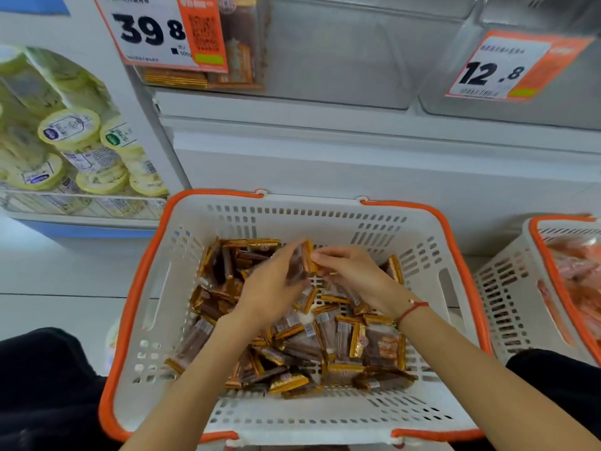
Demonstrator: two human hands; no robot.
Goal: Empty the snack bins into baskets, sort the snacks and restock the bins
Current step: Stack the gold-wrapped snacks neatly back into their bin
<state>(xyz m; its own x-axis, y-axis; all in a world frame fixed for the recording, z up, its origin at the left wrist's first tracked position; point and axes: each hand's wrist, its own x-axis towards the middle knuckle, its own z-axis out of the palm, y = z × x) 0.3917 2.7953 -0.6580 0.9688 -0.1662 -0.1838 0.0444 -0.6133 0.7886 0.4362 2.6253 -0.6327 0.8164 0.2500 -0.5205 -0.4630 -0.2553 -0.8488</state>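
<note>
Glossy gold-edged snack packets (292, 336) fill the slotted plastic basket (156, 320); both hands (309, 275) pinch one packet (304, 260).

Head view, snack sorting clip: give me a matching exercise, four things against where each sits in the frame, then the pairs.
Things:
1. white plastic basket with orange rim holding gold-and-brown snack packets
2. white price tag reading 39.8
3. second white basket with orange rim holding pink packets
4. yellow-lidded round tubs

Places:
A. left shelf
B. right edge
C. centre, under both hands
D. top left, on a bin front

Pairs: 1-C, 2-D, 3-B, 4-A
</note>
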